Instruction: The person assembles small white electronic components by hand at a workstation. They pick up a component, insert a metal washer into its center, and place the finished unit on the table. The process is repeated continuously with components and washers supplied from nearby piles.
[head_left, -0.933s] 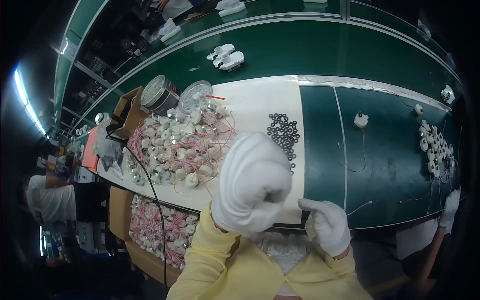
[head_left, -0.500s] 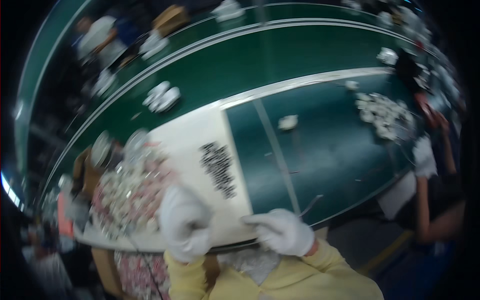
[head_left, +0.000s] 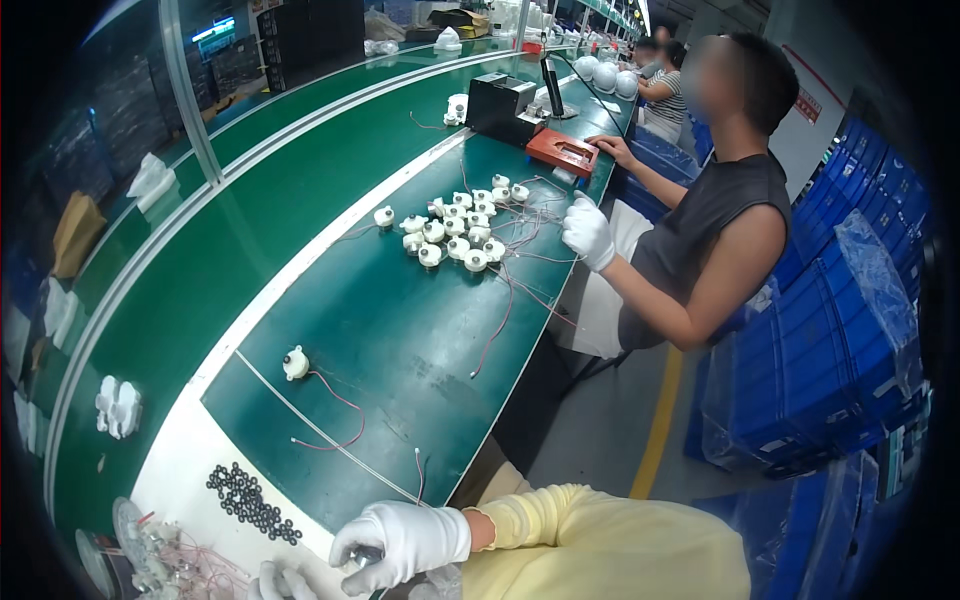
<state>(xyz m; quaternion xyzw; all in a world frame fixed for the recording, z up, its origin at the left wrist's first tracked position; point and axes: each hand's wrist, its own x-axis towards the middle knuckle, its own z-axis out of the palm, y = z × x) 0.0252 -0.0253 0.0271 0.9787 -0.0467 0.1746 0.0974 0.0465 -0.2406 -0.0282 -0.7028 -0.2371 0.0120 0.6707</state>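
On the long green-and-white desk [head_left: 400, 340], trailing pink wires from the heap of cream, rounded motor-like parts [head_left: 155, 555] could snag a glove. The white-gloved right hand [head_left: 412, 545] pinches; the white-gloved left hand [head_left: 280, 582] is cut off, its grip unclear. The pinched small silver-grey part [head_left: 364, 553] might drop if fabric slips; loose black ring-shaped pieces [head_left: 245, 497] nearby could scatter if brushed.
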